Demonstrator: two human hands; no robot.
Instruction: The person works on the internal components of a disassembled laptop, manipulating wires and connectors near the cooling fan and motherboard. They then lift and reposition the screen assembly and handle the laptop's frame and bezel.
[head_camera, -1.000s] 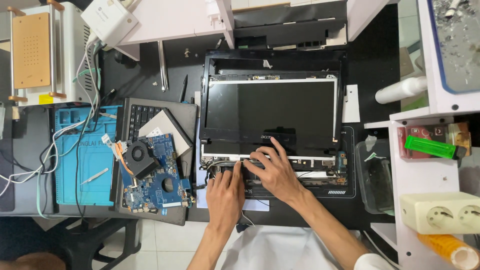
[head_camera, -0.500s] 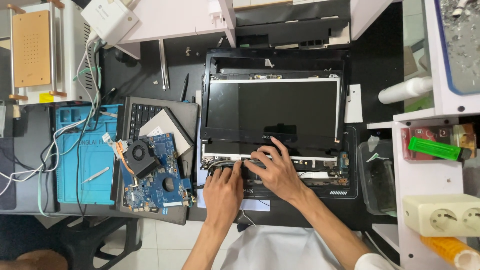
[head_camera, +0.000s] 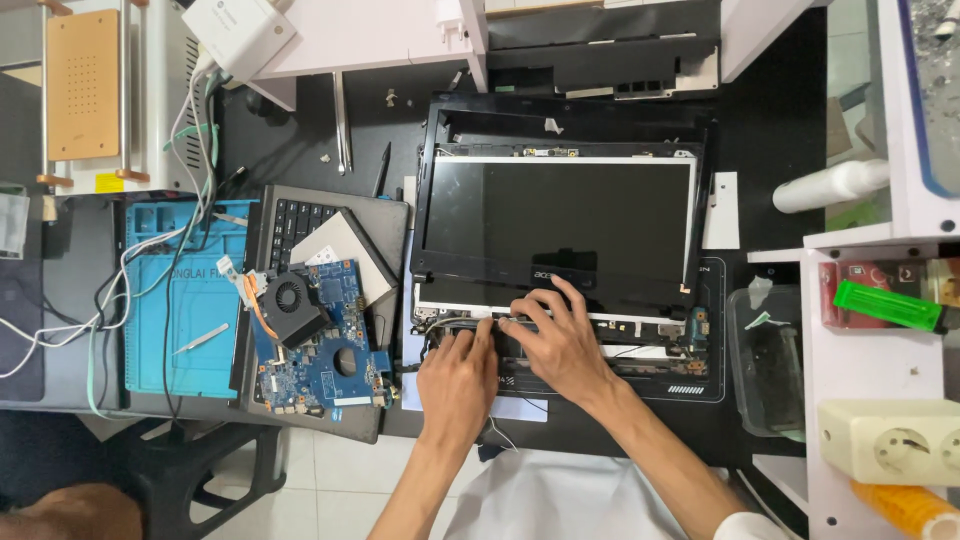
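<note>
A dismantled laptop lies on the black table, its dark screen panel flat and loose inside the lid frame. Both hands rest on the opened base just below the screen's lower edge. My left hand presses its fingertips on the hinge area near the bundle of thin cables. To its right my right hand spreads its fingers over the screen's bottom edge. Neither hand visibly holds a tool.
A blue motherboard with a black fan lies on a grey keyboard cover at left. Beside it are a teal work mat and white cables. White shelving with a power socket and green lighter stands right.
Both hands stay at the screen's lower edge; the fingers of the right hand have shifted slightly. The view has tilted a little.
</note>
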